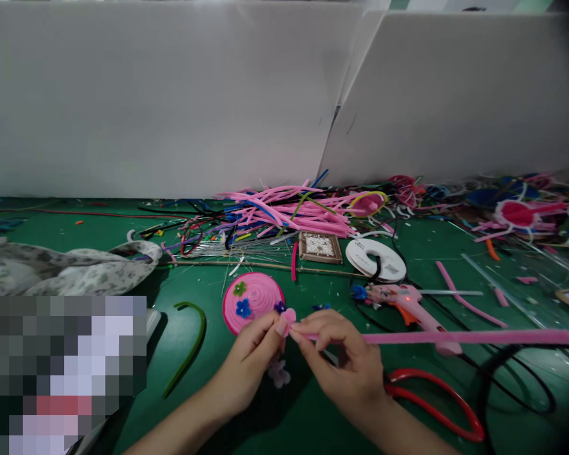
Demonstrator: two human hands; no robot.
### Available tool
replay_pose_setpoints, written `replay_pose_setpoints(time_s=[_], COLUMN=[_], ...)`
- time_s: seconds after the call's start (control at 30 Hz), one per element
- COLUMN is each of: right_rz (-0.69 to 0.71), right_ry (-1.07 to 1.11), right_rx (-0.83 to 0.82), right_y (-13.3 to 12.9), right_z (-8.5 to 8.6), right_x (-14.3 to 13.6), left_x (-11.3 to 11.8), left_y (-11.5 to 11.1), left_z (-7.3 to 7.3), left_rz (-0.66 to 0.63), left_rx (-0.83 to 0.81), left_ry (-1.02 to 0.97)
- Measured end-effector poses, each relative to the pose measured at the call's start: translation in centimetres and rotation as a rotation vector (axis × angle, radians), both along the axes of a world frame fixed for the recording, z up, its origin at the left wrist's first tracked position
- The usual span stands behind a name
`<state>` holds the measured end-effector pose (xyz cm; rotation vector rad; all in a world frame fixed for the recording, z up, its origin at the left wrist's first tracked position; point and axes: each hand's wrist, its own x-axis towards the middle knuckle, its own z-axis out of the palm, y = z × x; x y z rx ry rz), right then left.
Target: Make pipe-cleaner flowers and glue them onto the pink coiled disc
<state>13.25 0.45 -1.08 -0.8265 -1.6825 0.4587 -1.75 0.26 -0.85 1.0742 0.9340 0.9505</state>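
My left hand point(260, 347) pinches small pink loops point(290, 316) bent at the end of a pink pipe cleaner point(455, 337). The fingers of my right hand point(344, 354) close on the same pipe cleaner just beside the loops, and its long straight tail runs off to the right. Behind my left fingertips lies a round pink coiled disc point(256, 287) bearing a green flower point(239, 289), a blue flower point(243, 308) and a dark purple one. A pale flower point(279, 374) lies on the table below my hands.
A pink glue gun point(420, 309) with a lit red light and red-handled scissors or pliers point(474, 423) lie right. Farther back are a bundle of pink pipe cleaners point(294, 212), a bead tray point(320, 234) and a white spool point(389, 268). A green pipe cleaner point(196, 344) lies left.
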Motion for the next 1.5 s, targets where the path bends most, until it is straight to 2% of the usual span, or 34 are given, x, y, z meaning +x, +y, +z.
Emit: replay_pose_setpoints(time_s=[0.2,0.37,0.53,0.73,1.0,1.37,1.5], right_rz=[-0.028,-0.008,-0.054,-0.046,-0.060,-0.049,-0.132], right_ry=[0.028,0.005,0.022,0.006,0.004,-0.010,-0.068], right_rx=[-0.010,0.038,0.068,0.025,0.010,-0.024,-0.017], right_y=[0.1,-0.1,-0.5,-0.8,-1.2,-1.2,-1.0], right_z=[0.5,0.5,0.1,-0.2,-0.3,-0.6,-0.5], right_x=[0.1,0.3,0.0,-0.3,-0.3,-0.5,-0.6], left_x=[0.1,0.3,0.7,1.0,0.9,1.4,1.1], left_y=[-0.4,-0.5,-0.8,-1.2,-0.9,-1.2,-0.7], left_z=[0.3,-0.3,-0.7,-1.0,-0.6,-1.3,-1.2], left_rz=[-0.027,0.009,-0.009,0.035,0.082,0.119,0.117], left_rx=[-0.001,-0.034,-0.026,-0.094,-0.011,-0.023,-0.087], left_ry=[-0.045,-0.061,-0.068,-0.091,-0.094,-0.120,-0.167])
